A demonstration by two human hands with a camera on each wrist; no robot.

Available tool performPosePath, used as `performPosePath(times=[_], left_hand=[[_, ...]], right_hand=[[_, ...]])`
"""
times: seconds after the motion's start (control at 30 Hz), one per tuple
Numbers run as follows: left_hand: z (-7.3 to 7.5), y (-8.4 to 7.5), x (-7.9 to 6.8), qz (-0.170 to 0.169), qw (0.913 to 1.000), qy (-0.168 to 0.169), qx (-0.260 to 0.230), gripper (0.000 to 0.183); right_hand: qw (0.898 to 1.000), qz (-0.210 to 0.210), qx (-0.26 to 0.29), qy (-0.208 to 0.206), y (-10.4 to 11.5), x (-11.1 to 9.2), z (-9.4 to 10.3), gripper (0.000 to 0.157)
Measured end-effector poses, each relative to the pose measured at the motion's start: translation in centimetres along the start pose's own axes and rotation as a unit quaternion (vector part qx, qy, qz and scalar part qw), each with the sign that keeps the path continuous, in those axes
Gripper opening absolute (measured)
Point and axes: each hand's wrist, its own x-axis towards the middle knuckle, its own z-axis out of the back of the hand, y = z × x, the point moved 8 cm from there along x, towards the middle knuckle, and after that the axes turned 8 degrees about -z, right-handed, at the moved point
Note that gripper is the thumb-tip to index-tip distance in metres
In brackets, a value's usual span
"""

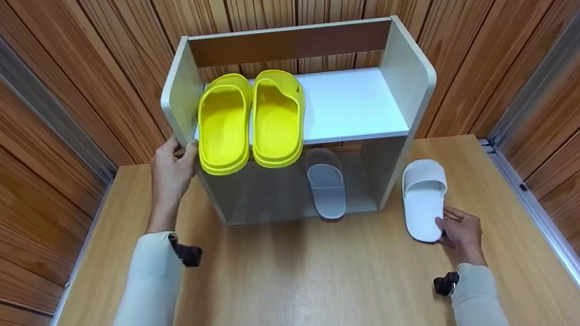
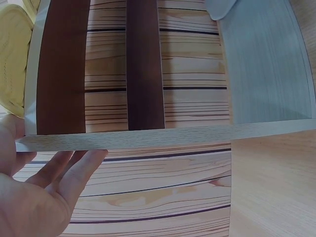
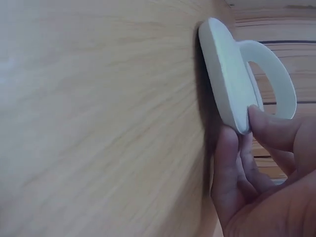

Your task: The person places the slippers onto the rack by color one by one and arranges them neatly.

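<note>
My left hand (image 1: 171, 169) grips the left side panel of a small white shoe rack (image 1: 395, 97). In the left wrist view its thumb and fingers lie on opposite sides of the panel's edge (image 2: 148, 138). A pair of yellow clogs (image 1: 223, 124) sits side by side on the upper shelf, just right of that hand. Beside the rack on the right, a white slide slipper (image 1: 425, 208) is pinched near its heel by my right hand (image 1: 461, 231). The right wrist view has the thumb on the footbed side of the slipper (image 3: 229, 79) and fingers underneath.
A single grey slide slipper (image 1: 328, 191) lies on the rack's lower level, toes inward. Wood-patterned walls (image 1: 23, 156) enclose the back and both sides. A metal rail (image 1: 546, 223) edges the wooden floor (image 1: 302, 289) on the right.
</note>
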Motion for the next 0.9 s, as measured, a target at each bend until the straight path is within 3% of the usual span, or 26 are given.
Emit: performPosePath(times=[0.13,0.5,0.73,0.9], left_hand=[[-0.2,0.1,0.0,0.006,1.0000,0.006,-0.004,0.042],[0.0,0.1,-0.2,0.006,1.0000,0.004,-0.005,0.040],[0.3,-0.2,0.1,-0.013,0.9999,-0.004,-0.001,0.037],[0.2,-0.3,0.2,-0.018,0.9998,-0.003,0.002,0.038]], right_hand=[[0.999,-0.001,0.035,0.005,-0.2,-0.3,0.2,0.061],[0.999,-0.003,0.035,-0.010,0.2,-1.0,1.4,0.063],[0.997,0.062,0.034,-0.020,2.1,-2.3,2.5,0.061],[0.994,0.100,0.048,0.001,3.4,-3.4,3.1,0.060]])
